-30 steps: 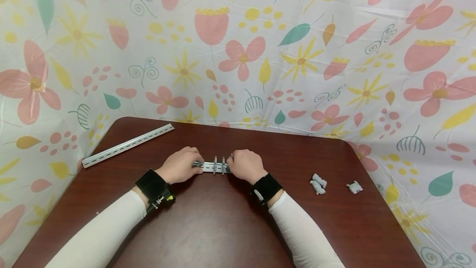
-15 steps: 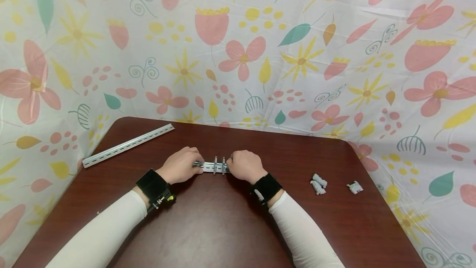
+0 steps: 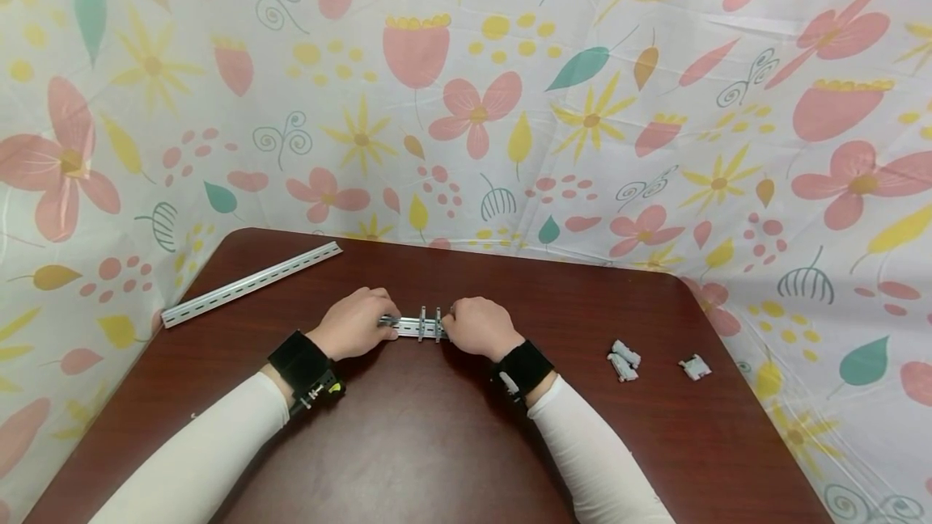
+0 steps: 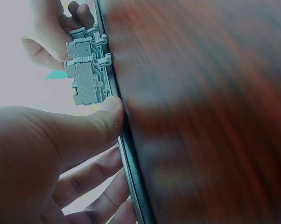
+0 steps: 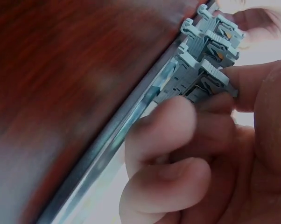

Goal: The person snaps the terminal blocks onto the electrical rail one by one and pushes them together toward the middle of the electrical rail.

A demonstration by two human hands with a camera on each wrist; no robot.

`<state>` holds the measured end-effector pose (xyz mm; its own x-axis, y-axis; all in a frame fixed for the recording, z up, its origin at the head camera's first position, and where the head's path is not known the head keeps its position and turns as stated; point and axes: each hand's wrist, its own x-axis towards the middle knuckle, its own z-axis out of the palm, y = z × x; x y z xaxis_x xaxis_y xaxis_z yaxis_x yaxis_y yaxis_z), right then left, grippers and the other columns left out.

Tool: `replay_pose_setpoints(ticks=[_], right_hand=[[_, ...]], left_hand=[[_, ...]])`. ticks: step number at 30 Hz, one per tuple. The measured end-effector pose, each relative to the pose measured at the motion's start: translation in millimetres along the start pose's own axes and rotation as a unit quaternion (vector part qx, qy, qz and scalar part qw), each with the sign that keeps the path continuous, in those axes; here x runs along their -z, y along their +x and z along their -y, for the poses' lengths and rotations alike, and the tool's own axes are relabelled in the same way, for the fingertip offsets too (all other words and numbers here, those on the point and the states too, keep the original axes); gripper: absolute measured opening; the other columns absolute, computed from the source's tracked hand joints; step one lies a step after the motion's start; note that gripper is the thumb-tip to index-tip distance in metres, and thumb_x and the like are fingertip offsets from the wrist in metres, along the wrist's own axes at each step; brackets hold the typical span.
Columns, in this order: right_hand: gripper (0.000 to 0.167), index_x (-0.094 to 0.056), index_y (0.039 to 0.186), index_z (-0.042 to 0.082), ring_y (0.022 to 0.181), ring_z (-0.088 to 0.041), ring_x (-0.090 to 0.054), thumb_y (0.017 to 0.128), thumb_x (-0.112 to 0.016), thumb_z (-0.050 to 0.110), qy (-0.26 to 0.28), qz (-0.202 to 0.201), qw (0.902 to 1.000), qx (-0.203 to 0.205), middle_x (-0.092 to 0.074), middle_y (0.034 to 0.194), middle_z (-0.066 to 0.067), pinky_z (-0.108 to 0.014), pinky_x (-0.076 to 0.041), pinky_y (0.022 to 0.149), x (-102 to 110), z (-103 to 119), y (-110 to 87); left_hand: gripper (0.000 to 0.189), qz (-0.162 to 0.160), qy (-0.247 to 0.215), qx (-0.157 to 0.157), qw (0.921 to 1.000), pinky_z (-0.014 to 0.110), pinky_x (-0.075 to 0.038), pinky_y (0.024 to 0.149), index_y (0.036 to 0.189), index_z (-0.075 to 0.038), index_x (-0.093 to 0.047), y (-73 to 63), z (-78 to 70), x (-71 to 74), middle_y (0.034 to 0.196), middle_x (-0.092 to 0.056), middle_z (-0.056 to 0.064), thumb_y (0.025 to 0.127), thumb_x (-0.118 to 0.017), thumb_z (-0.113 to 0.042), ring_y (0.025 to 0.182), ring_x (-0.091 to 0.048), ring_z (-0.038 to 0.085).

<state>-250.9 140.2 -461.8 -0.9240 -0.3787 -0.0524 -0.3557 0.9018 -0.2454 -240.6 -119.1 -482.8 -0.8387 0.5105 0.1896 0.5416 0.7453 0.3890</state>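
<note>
Mounting step, apparently: left fingers (image 4: pixel 91 176) pinch rail (image 3: pixel 408 333), right fingers (image 5: pixel 171 119) grip endmost block (image 5: pixel 193 72), next likely needing firm seating.

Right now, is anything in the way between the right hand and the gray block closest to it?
No, nothing I can see. The right hand has its fingers on that block. The other two blocks sit along the rail toward the left hand, so they aren't in between.

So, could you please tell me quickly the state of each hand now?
Left hand: closed, holding the slotted DIN rail.
Right hand: closed, pinching a gray terminal block.
</note>
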Motion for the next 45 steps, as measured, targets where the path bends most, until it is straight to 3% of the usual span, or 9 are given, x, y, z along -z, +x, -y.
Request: replay_pose_setpoints(ticks=[9, 17, 22, 29, 35, 41, 45], right_hand=[[0.051, -0.052, 0.061, 0.018, 0.055, -0.015, -0.042, 0.112, -0.056, 0.022, -0.015, 0.014, 0.9998, 0.001, -0.041, 0.061, 0.003, -0.033, -0.037, 0.049, -3, 3, -3.6], [0.045, -0.061, 0.07, 0.015, 0.057, -0.018, -0.052, 0.114, -0.054, 0.022, -0.044, 0.016, 0.9988, 0.013, -0.055, 0.064, -0.002, -0.039, -0.047, 0.047, -6, 4, -5.0], [0.043, -0.06, 0.072, 0.015, 0.056, -0.017, -0.051, 0.114, -0.053, 0.023, -0.046, 0.0, 0.9984, 0.034, -0.052, 0.065, -0.001, -0.038, -0.047, 0.045, -11, -1, -5.3], [0.042, -0.061, 0.074, 0.014, 0.058, -0.019, -0.056, 0.115, -0.056, 0.021, -0.063, 0.008, 0.9976, 0.029, -0.052, 0.068, -0.004, -0.039, -0.05, 0.048, -11, 5, -6.8], [0.047, -0.058, 0.068, 0.016, 0.057, -0.018, -0.055, 0.115, -0.057, 0.019, -0.09, 0.008, 0.9948, 0.047, -0.051, 0.066, -0.003, -0.039, -0.049, 0.047, -10, 9, -10.6], [0.041, -0.061, 0.075, 0.017, 0.059, -0.016, -0.055, 0.115, -0.056, 0.024, -0.059, 0.012, 0.9978, 0.028, -0.054, 0.069, -0.001, -0.039, -0.051, 0.049, -10, 7, -9.6], [0.036, -0.068, 0.084, 0.015, 0.066, -0.016, -0.062, 0.115, -0.055, 0.025, -0.034, 0.021, 0.9989, 0.024, -0.061, 0.075, -0.001, -0.04, -0.057, 0.059, -8, 2, -8.9]], left_hand=[[0.02, 0.007, -0.006, 0.006, 0.9999, 0.043, -0.057, 0.086, 0.114, -0.011, -0.086, 1.0, -0.9, -0.4, 0.11, -0.073, 0.002, 0.096, -0.09, -0.019, 0.104, -0.065, 0.028], [0.02, 0.008, -0.005, 0.01, 0.9999, 0.045, -0.058, 0.087, 0.115, -0.012, -0.085, 0.9, -2.1, -2.0, 0.112, -0.073, 0.003, 0.097, -0.09, -0.02, 0.107, -0.066, 0.029], [0.02, 0.006, -0.004, 0.01, 0.9999, 0.045, -0.058, 0.086, 0.114, -0.011, -0.085, 0.8, -2.9, -1.6, 0.112, -0.073, 0.004, 0.096, -0.09, -0.019, 0.106, -0.066, 0.03], [0.02, 0.006, -0.006, 0.014, 0.9999, 0.045, -0.058, 0.087, 0.114, -0.012, -0.085, 1.8, -2.5, -0.6, 0.112, -0.073, 0.005, 0.097, -0.09, -0.02, 0.106, -0.066, 0.03], [0.02, 0.004, -0.006, 0.016, 0.9998, 0.044, -0.058, 0.086, 0.114, -0.012, -0.085, 1.2, -2.3, -0.8, 0.112, -0.073, 0.004, 0.096, -0.091, -0.02, 0.106, -0.065, 0.029], [0.02, 0.006, -0.006, 0.015, 0.9998, 0.044, -0.058, 0.086, 0.113, -0.012, -0.085, 0.4, -1.1, -2.4, 0.112, -0.072, 0.003, 0.096, -0.091, -0.021, 0.106, -0.065, 0.029], [0.02, 0.01, -0.004, 0.012, 0.9999, 0.043, -0.058, 0.085, 0.114, -0.012, -0.085, -0.1, -0.2, -2.6, 0.113, -0.072, 0.003, 0.097, -0.09, -0.021, 0.106, -0.064, 0.028]])
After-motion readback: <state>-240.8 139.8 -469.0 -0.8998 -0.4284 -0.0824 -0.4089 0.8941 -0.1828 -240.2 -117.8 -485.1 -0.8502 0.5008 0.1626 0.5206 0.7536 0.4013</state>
